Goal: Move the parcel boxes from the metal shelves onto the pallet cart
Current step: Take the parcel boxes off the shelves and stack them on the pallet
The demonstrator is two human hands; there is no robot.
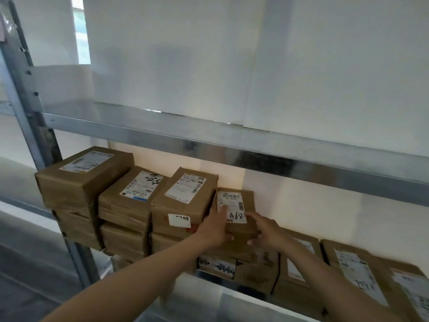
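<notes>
A small brown parcel box (241,201) with a white label marked "A68" sits on top of other boxes on the lower metal shelf (243,300). My left hand (214,228) grips its left side, fingers over the label's edge. My right hand (267,231) grips its right side, thumb under the front edge. To the left stand stacked brown parcel boxes, one with a "5748" sticker (183,201), another (131,196) and a larger one (81,177). More labelled boxes (362,275) lie to the right. The pallet cart is out of view.
The upper shelf beam (232,140) runs across just above the boxes, with white panels above it. A metal upright (27,94) stands at the left. Grey floor shows at the lower left.
</notes>
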